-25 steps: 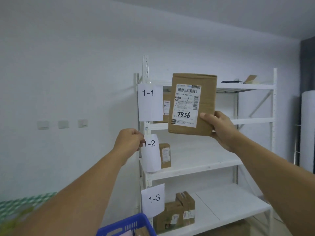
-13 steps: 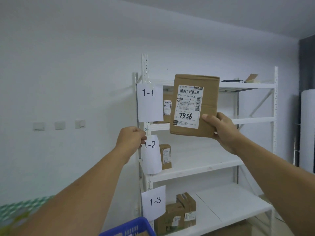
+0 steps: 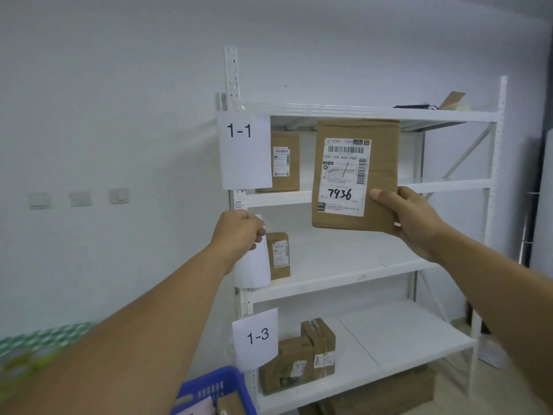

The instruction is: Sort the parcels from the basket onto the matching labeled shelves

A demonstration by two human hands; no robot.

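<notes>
My right hand (image 3: pixel 411 220) grips the lower right corner of a brown parcel (image 3: pixel 380 175) with a white label reading 7936, held upright in front of the white shelf unit (image 3: pixel 374 115). My left hand (image 3: pixel 239 232) pinches the top of the paper sign (image 3: pixel 254 265) on the left post; my fingers cover its number. Signs 1-1 (image 3: pixel 244 151) and 1-3 (image 3: pixel 256 336) hang above and below it. The blue basket (image 3: pixel 215 387) shows at the bottom edge with parcels inside.
One parcel (image 3: pixel 285 161) stands on the 1-1 shelf, one small parcel (image 3: pixel 279 255) on the middle shelf, and two boxes (image 3: pixel 299 357) on the 1-3 shelf. Another cardboard box (image 3: pixel 386 393) lies on the floor under the unit. Wall switches (image 3: pixel 79 198) are at the left.
The parcel in my right hand has shifted slightly to the right and lower against the shelves. My left hand has slid over the middle sign and now hides its number.
</notes>
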